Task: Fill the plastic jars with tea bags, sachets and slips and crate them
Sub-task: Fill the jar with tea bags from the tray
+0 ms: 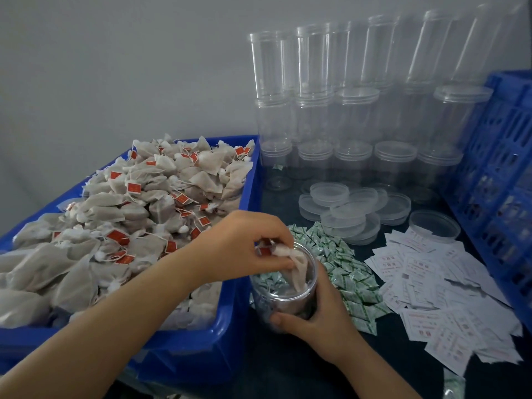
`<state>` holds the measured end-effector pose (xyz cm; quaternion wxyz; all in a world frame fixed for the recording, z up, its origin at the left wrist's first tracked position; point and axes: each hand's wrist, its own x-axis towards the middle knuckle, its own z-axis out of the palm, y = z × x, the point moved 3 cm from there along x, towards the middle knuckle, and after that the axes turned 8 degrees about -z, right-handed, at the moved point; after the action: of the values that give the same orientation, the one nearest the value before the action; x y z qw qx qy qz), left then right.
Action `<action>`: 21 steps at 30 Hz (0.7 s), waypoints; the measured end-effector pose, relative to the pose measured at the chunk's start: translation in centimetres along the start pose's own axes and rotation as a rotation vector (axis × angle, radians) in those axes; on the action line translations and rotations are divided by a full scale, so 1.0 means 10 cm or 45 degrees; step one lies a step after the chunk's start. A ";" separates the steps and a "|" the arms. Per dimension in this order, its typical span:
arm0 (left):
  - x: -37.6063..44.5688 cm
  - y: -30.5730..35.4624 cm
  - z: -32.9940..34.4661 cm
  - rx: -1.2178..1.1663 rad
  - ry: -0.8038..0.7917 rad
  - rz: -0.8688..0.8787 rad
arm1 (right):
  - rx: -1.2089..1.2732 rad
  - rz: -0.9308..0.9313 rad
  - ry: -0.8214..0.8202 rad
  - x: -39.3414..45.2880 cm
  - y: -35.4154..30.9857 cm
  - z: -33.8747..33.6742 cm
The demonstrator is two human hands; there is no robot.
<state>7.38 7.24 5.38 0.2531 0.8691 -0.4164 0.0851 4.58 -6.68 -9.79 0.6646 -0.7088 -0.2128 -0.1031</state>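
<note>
Hands at a clear jar (pixel 285 286) on the dark worktop (pixel 288 367): the jar base is gripped by the right hand (pixel 319 315), while tea bags (pixel 288 260) are pinched over its mouth by the left hand (pixel 244 249); their number cannot be made out. One blue tub (pixel 230 326) is heaped with uncounted tea bags. Green sachets (pixel 345 272) are partly hidden behind the jar. White slips (pixel 431 289), loose lids (pixel 345 208), stacked empty jars (pixel 345 110) and one blue crate (pixel 501 180), cut off at right, are seen.

Clear glossy plastic is seen in the jar (pixel 285 295), matt fibrous mesh in the tea bags (pixel 121 203), smooth paper in the slips (pixel 431 286).
</note>
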 end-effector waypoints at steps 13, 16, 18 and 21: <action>0.00 0.06 0.12 0.344 -0.110 -0.003 | -0.010 -0.055 -0.010 0.01 -0.07 0.00; 0.00 0.06 0.13 0.366 -0.126 -0.024 | -0.017 -0.033 -0.022 0.00 -0.08 0.00; 0.01 0.08 0.13 0.409 -0.120 0.021 | -0.026 -0.021 -0.017 0.00 -0.08 -0.01; 0.01 0.08 0.12 0.422 -0.129 0.050 | -0.020 -0.017 -0.023 0.00 -0.08 -0.01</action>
<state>6.75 6.12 4.67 0.0833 0.8938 -0.4257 0.1138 4.28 -6.79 -9.04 0.6563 -0.7135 -0.2227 -0.1029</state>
